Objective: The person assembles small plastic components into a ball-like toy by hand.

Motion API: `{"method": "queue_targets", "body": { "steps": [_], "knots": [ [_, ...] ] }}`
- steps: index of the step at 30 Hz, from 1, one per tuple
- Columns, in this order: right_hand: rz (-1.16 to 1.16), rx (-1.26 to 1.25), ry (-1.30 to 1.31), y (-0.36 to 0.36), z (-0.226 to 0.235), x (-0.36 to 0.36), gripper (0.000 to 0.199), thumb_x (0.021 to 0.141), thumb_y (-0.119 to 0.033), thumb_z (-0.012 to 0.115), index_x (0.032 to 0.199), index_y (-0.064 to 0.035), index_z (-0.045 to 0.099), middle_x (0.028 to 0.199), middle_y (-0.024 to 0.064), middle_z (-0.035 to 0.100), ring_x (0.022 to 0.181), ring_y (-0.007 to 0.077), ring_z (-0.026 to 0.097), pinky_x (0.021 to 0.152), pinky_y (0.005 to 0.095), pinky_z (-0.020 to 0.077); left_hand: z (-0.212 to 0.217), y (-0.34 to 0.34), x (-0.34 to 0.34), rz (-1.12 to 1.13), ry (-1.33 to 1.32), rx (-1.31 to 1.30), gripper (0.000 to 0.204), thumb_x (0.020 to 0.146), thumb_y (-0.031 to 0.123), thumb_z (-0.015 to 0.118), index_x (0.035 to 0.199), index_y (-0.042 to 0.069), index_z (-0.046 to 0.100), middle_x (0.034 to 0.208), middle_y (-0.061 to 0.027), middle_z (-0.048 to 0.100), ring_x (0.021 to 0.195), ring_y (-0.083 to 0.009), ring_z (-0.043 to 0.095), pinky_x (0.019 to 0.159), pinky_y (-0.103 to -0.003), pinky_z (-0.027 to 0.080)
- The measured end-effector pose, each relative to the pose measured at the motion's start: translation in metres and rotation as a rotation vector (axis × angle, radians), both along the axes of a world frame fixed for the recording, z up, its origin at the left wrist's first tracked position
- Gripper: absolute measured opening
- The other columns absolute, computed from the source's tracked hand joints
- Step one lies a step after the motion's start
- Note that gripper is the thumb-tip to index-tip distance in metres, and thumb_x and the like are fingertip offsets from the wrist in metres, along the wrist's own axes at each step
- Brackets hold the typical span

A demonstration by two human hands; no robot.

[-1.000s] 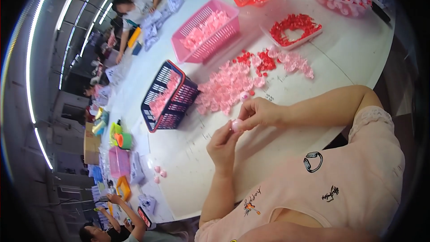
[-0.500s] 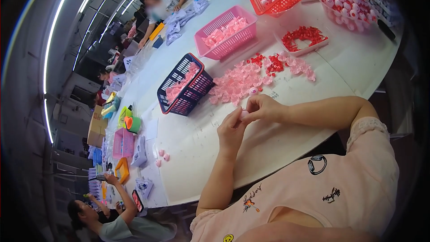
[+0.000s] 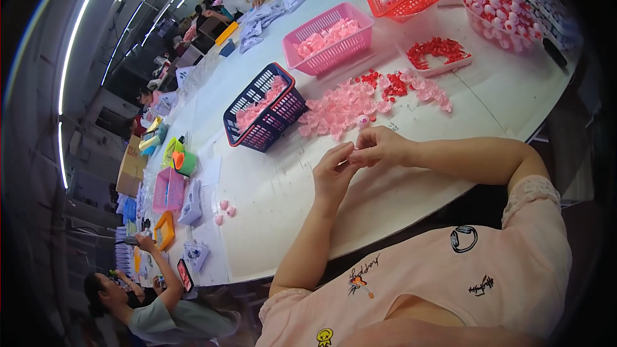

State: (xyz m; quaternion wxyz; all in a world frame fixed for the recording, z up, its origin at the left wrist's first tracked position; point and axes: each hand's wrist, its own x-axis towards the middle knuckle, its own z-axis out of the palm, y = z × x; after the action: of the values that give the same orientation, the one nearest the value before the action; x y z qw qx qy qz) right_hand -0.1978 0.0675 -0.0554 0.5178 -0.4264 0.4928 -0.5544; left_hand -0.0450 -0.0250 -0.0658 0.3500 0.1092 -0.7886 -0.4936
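Note:
My left hand (image 3: 331, 170) and my right hand (image 3: 384, 146) meet above the near part of the table. Both are closed, fingertips together around a small pink plastic piece that they mostly cover. Just beyond my fingers lies a small pink ball with a darker spot (image 3: 363, 121). It sits at the near edge of a loose heap of translucent pink plastic shells (image 3: 340, 108). Small red plastic parts (image 3: 393, 88) are scattered along the heap's far right side.
Beyond the heap stand a dark blue basket (image 3: 265, 119), a pink basket (image 3: 329, 48) and a red basket (image 3: 403, 1). A shallow tray (image 3: 439, 67) holds red parts; a clear tub (image 3: 501, 37) holds balls. Several pink pieces (image 3: 223, 205) lie left. Co-workers sit around the table.
My fingers have shifted slightly around the small pink piece, which is more hidden now. The view has tilted a little. A far co-worker has raised their head.

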Motion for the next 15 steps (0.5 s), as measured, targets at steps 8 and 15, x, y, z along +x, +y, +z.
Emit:
{"method": "queue_targets", "body": {
  "steps": [8,15],
  "knots": [
    [0.044,-0.013,0.056,0.01,-0.003,-0.009,0.025,0.078,-0.026,0.066,0.082,-0.0041,0.055,0.074,0.0048,0.058,0.065,0.0091,0.055,0.056,0.0216,0.0445,0.011,0.015,-0.007,0.027,-0.228,0.094,0.034,0.074,-0.005,0.065,0.107,-0.004,0.057,0.102,-0.0106,0.058,0.092,-0.0185,0.059,0.078,-0.029,0.053],
    [0.097,-0.053,0.194,-0.001,0.017,-0.045,0.022,0.083,-0.027,0.06,0.083,-0.0047,0.056,0.076,0.0028,0.058,0.069,0.0093,0.056,0.061,0.0231,0.0456,0.026,0.001,-0.018,0.037,-0.176,0.023,0.034,0.072,-0.004,0.067,0.105,-0.002,0.059,0.101,-0.0094,0.058,0.087,-0.0152,0.059,0.074,-0.024,0.052]
  ]
}}
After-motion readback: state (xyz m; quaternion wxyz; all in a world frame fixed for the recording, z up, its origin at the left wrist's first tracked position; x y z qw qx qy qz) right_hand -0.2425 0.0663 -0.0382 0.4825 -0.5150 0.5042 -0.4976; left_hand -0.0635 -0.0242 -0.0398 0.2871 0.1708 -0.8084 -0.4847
